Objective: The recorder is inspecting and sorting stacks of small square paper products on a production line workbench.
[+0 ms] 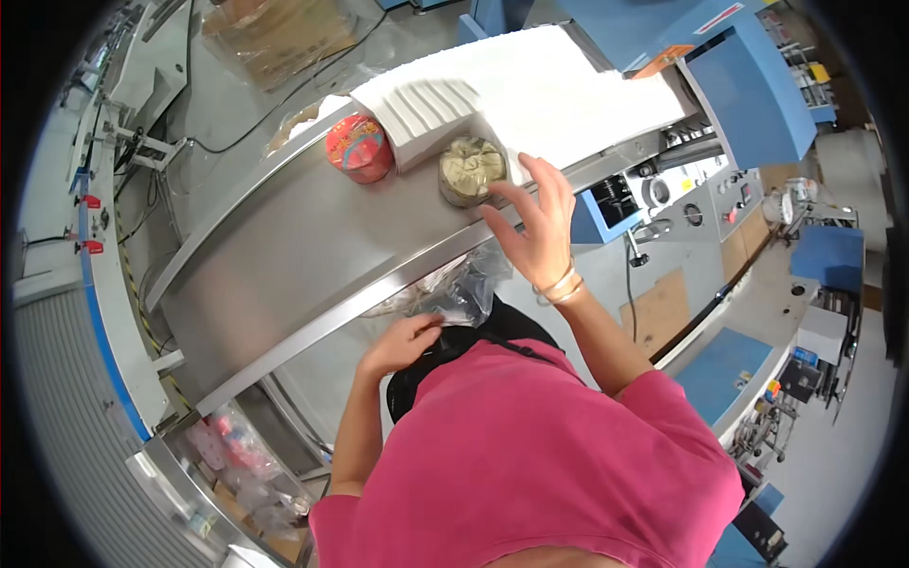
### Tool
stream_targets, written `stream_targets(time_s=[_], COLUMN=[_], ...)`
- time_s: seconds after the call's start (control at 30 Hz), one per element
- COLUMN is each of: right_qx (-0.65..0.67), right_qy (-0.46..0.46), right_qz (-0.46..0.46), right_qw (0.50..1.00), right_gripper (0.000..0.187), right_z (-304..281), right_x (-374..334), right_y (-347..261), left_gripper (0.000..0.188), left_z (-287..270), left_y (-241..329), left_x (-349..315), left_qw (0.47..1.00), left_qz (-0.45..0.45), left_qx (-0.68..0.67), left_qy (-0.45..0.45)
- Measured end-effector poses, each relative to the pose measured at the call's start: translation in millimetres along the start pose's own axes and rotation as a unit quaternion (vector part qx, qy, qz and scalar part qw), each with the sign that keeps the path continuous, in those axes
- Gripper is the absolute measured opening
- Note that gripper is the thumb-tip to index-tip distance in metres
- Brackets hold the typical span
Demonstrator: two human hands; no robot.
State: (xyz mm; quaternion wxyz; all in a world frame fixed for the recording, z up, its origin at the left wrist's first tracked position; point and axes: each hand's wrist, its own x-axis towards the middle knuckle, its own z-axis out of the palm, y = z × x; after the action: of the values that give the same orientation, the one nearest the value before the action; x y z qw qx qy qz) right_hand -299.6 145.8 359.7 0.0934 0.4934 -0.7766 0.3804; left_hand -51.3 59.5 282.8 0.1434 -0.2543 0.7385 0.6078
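Observation:
On the metal chute stands a round, cup-shaped pack (pixel 471 172) with a pale, creased top under clear film. My right hand (pixel 538 222) hovers at its right side with fingers spread and curved, holding nothing; whether a fingertip touches the pack is unclear. Farther left on the chute, a red round pack (pixel 359 150) in glossy film sits apart from both hands. Down by my lap, my left hand (pixel 405 345) has its fingers closed at the edge of a clear plastic bag (pixel 464 292). The bag hangs below the chute's near rim, partly hidden.
The steel chute (pixel 284 232) has raised rims and curves down to the left. Beyond the packs lies a white conveyor belt (pixel 540 90) with a ridged white piece (pixel 421 109). A blue machine housing (pixel 757 99) stands at the right. Bagged items (pixel 241 445) sit at lower left.

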Motion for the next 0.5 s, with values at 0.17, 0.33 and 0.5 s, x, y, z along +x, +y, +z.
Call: stream_targets(time_s=[0.17, 0.33, 0.5], right_qx=[-0.079, -0.135, -0.159], right_qy=[-0.004, -0.066, -0.068], right_qz=[-0.013, -0.020, -0.024], right_qw=[0.997, 0.988, 0.985], right_gripper=[0.029, 0.032, 0.035], right_z=[13, 7, 6], right_x=[2, 7, 10], right_y=[25, 29, 33], left_gripper=[0.020, 0.055, 0.070], left_z=[-14, -31, -23], left_y=[82, 117, 115], left_x=[18, 81, 136], left_qw=[0.951, 0.851, 0.840], left_qz=[0.084, 0.250, 0.241], left_qx=[-0.053, 0.183, 0.221], left_qy=[0.292, 0.424, 0.433])
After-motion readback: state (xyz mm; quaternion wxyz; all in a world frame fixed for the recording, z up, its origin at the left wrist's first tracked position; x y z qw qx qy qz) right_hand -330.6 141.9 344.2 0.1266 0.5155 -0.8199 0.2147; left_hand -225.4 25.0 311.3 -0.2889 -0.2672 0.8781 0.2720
